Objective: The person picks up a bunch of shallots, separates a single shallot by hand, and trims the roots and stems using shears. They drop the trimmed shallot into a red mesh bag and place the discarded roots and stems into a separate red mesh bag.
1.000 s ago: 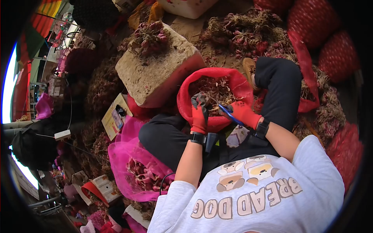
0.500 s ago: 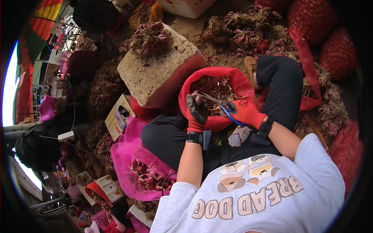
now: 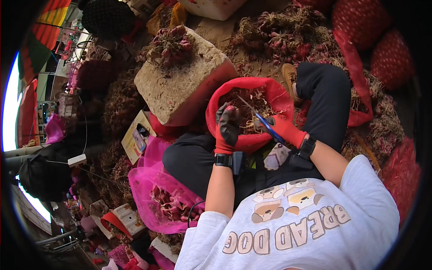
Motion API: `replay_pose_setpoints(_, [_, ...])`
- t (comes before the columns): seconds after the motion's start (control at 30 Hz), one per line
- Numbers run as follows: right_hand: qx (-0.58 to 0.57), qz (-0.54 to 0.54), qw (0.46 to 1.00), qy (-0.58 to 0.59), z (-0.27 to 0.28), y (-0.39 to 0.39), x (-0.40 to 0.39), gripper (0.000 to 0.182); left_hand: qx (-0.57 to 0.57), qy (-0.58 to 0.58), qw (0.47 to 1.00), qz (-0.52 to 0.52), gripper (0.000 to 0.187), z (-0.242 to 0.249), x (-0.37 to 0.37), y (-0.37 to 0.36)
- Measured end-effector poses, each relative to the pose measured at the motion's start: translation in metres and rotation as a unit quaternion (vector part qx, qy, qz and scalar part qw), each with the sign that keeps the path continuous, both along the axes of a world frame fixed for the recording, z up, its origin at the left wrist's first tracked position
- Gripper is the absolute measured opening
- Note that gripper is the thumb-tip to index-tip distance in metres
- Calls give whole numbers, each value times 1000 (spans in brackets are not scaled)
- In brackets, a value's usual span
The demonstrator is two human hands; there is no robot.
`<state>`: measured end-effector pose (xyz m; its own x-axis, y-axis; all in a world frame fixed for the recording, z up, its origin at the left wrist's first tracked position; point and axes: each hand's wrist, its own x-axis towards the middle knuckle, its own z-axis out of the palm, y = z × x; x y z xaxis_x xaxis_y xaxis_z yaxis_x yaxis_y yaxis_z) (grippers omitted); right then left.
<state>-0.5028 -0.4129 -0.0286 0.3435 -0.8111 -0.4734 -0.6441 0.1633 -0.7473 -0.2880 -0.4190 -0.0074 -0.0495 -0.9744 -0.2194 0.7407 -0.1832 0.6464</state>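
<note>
Red-gloved R hand (image 3: 283, 128) w/ slim scissors (image 3: 261, 119) over round sack (image 3: 280, 91).

We see only a sliver of the reddish bulb (image 3: 230, 108); the left grip (image 3: 227, 127) hides the rest. The right grip (image 3: 284, 129) covers part of the blue-handled scissors (image 3: 268, 127). The top edge crops a white box (image 3: 211, 6); we cannot identify the pinkish items (image 3: 119, 255) at lower left.
</note>
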Motion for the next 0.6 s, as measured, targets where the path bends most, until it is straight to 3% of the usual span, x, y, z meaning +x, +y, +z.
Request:
replay_pose_setpoints(0.27, [-55,-6,997,-61,22,0,-3,50,-6,-260,965,36,34,-2,7,-1])
replay_pose_setpoints(0.33, [-64,-14,995,-77,16,1,-1,44,-3,-251,968,11,33,-1,8,-1])
replay_pose_setpoints(0.43, [129,-118,946,-272,58,-9,6,31,-30,-265,963,-25,30,-4,7,0])
replay_pose_setpoints(0.53, [200,-159,873,-416,48,-26,16,21,-62,-271,958,-70,27,-25,-1,4])
replay_pose_setpoints(0.6, [222,-138,864,-430,19,-36,24,23,-55,-271,958,-73,27,-26,-4,5])
